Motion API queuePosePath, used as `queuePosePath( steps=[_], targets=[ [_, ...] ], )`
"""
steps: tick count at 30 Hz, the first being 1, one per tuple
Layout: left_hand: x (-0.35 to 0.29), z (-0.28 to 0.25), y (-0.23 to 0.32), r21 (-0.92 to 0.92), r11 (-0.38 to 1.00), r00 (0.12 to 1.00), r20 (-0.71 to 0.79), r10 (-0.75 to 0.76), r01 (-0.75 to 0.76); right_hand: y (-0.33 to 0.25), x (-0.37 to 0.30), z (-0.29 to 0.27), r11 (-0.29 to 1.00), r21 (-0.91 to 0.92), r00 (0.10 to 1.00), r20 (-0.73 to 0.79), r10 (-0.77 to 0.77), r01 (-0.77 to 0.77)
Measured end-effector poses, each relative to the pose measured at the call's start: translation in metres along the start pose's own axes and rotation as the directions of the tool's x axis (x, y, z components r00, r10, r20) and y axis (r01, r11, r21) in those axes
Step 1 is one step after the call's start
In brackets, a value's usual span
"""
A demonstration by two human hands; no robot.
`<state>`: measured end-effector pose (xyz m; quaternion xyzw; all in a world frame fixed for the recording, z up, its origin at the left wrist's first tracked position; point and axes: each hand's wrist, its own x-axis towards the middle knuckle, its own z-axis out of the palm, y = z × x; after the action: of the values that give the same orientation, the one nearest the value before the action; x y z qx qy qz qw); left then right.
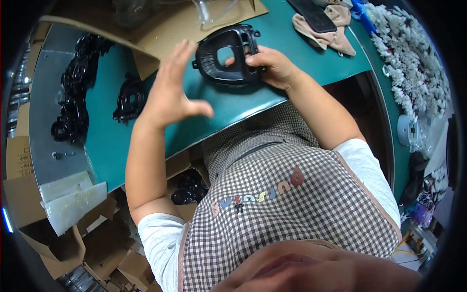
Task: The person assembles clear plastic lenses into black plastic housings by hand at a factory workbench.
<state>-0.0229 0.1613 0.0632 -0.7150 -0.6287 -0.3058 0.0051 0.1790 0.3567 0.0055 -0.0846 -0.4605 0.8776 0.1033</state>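
My right hand (272, 65) grips a glossy black plastic housing (219, 73) by its right side, thumb on top and a fingertip showing through the round opening. The housing is D-shaped, with small lugs on its rim, and is held above the green table mat (321, 63). To its left, my left hand (170, 87) is raised with nothing in it, fingers stretched up and thumb spread toward the right. Motion blurs its fingers slightly, and it is apart from the housing. Beyond my left wrist, a similar black part (130, 100) lies on the mat.
Several black parts (75, 87) are piled on the grey surface at the left. An open cardboard box (165, 36) stands at the far side. A dark phone (311, 14) rests on beige cloth (343, 34) at the far right, near a fluffy white-grey heap (413, 63).
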Motion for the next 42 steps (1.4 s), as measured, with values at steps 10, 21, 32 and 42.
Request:
queuePosePath(
  steps=[10,21,32,42],
  targets=[
    [0.176,0.103,-0.087,0.177,0.896,0.913,-0.112,-0.393,0.407,0.006,0.012,-0.013,0.994,0.084,0.991,-0.121,-0.054,0.064],
    [0.055,0.036,-0.005,-1.0,0.003,0.872,-0.001,-0.489,0.001,0.012,0.006,-0.008,0.966,0.211,0.979,-0.169,-0.116,0.151],
    [-0.039,0.058,0.038,0.002,0.998,0.978,-0.199,-0.064,0.066,0.025,-0.021,0.031,0.999,0.001,0.999,0.009,-0.037,0.037],
    [-0.052,0.044,0.085,0.107,0.994,0.98,-0.197,-0.015,0.036,0.025,-0.043,0.074,0.972,-0.228,0.999,0.006,-0.052,0.052]
  ],
)
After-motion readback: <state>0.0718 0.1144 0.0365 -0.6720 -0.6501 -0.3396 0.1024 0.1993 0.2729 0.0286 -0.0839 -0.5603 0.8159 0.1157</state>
